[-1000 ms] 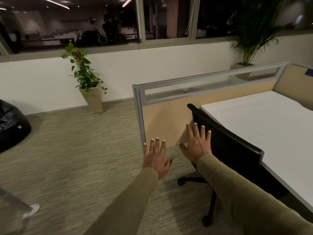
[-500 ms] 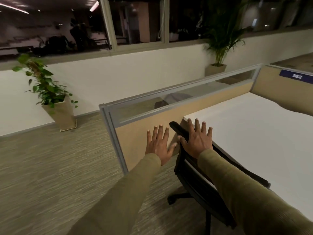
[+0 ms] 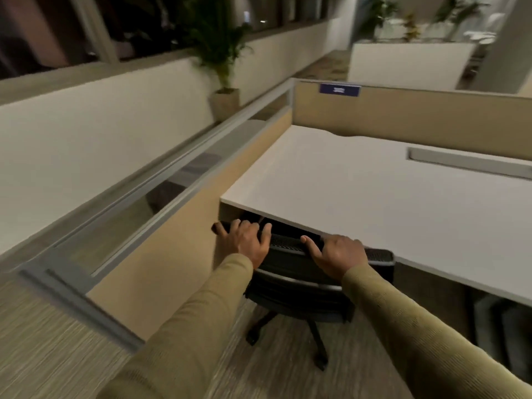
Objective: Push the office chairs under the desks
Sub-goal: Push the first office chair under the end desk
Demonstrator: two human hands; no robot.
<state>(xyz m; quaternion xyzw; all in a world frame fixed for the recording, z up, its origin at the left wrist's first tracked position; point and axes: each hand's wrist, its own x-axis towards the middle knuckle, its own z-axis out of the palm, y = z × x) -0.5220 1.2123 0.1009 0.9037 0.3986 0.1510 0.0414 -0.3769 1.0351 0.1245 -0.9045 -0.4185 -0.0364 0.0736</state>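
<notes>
A black mesh-backed office chair [image 3: 290, 273] stands against the front edge of a white desk [image 3: 388, 203], its seat hidden beneath the desktop and its wheeled base showing on the carpet. My left hand [image 3: 247, 240] grips the left end of the backrest's top rail, fingers curled over it. My right hand [image 3: 335, 254] holds the rail further right, thumb stretched along the top. The top of the backrest sits just at the desk's edge.
A tan partition with a grey frame and glass strip [image 3: 161, 197] runs along the desk's left side; another tan panel [image 3: 417, 113] with a blue label closes the back. A potted plant [image 3: 223, 79] stands by the white wall. Striped carpet surrounds the chair.
Both hands went from flat and open near the chair back to gripping its top rail. The chair has turned square to the desk and rolled in under it; my view swung right.
</notes>
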